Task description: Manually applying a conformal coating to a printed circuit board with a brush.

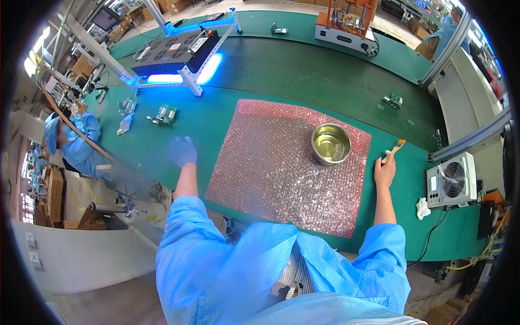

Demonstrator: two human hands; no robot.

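My left hand [182, 151], in a thin blue glove, lies on the green table to the left of a pink-edged bubble-wrap sheet [271, 168], its fingers stretched out and holding nothing. A round metal bowl [331, 143] with clear yellowish liquid stands on the sheet's far right part. Right of the sheet, my bare right hand [384, 172] is closed around a small brush [400, 145] with an orange end pointing away from me. Beyond my left hand sits a green circuit board [163, 115] with tall components.
A black fan unit [176, 51] rests on a white frame over blue light. A white fan blower [452, 181] and crumpled tissue [423, 208] are at right. Another circuit board [394, 100] lies far right. A co-worker [78, 135] sits at left.
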